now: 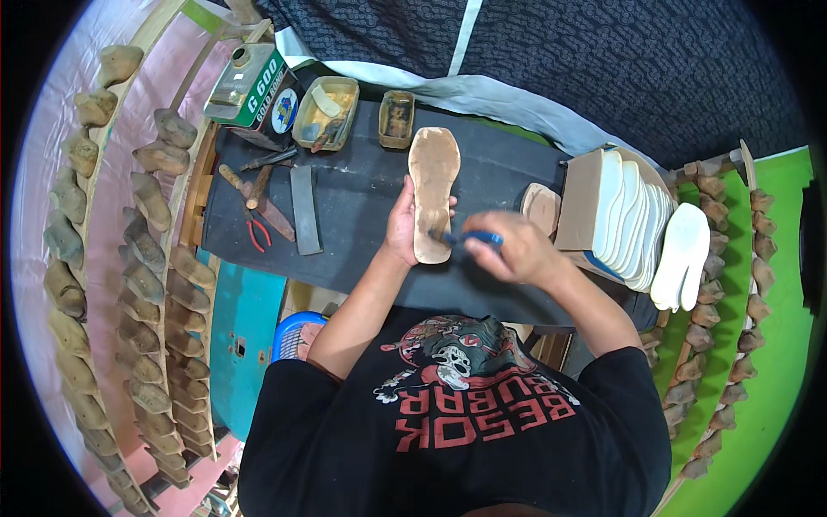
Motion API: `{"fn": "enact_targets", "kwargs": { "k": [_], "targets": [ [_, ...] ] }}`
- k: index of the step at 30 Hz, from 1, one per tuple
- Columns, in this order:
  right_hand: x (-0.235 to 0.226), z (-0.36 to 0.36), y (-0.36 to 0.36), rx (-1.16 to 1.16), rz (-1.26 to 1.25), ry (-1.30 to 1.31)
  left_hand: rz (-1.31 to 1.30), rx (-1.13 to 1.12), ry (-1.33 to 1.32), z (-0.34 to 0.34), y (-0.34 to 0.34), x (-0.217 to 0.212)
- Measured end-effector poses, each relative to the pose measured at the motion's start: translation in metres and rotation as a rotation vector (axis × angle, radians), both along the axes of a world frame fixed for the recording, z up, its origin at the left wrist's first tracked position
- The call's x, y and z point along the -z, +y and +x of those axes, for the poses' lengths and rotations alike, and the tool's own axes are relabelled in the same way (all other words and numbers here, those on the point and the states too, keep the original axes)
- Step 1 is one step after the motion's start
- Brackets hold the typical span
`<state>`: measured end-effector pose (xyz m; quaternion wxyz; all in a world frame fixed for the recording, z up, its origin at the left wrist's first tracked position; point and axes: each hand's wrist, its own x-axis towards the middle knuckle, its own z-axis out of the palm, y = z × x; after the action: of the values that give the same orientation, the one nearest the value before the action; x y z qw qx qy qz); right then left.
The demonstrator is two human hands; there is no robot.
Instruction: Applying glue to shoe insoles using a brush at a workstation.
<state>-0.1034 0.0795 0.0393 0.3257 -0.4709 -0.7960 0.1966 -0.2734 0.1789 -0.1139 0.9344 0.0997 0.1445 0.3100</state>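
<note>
A tan shoe sole (434,164) stands out over the dark worktable, its long side pointing away from me. My left hand (401,226) grips it by the left edge, with fingertips showing at the right edge. In my right hand (520,248) is a blue-handled brush (484,236), slightly smeared by motion. Its dark tip meets the lower part of the sole, where a darker patch shows. The fingers of my right hand are wrapped round the handle.
On the dark tabletop (353,207) are a green can (250,90), two tubs (326,116), red-handled pliers (258,233), a hammer (258,188) and a grey flat block (305,211). A box (579,202) of white insoles (633,220) stands right. Shoe lasts (67,289) line racks both sides.
</note>
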Motion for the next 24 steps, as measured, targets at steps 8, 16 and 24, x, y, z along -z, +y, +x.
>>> {"fn": "enact_targets", "kwargs": {
  "k": [8,16,24],
  "targets": [
    [-0.006,0.026,-0.007,0.059,0.116,-0.021,-0.068,0.031,0.001,0.02,-0.017,-0.019],
    [-0.018,0.031,-0.034,-0.237,0.037,-0.068,-0.009,0.022,0.004,0.024,-0.022,-0.015],
    [-0.022,0.051,-0.036,-0.158,0.183,-0.028,-0.047,0.031,-0.078,0.032,-0.037,-0.023]
  ]
}}
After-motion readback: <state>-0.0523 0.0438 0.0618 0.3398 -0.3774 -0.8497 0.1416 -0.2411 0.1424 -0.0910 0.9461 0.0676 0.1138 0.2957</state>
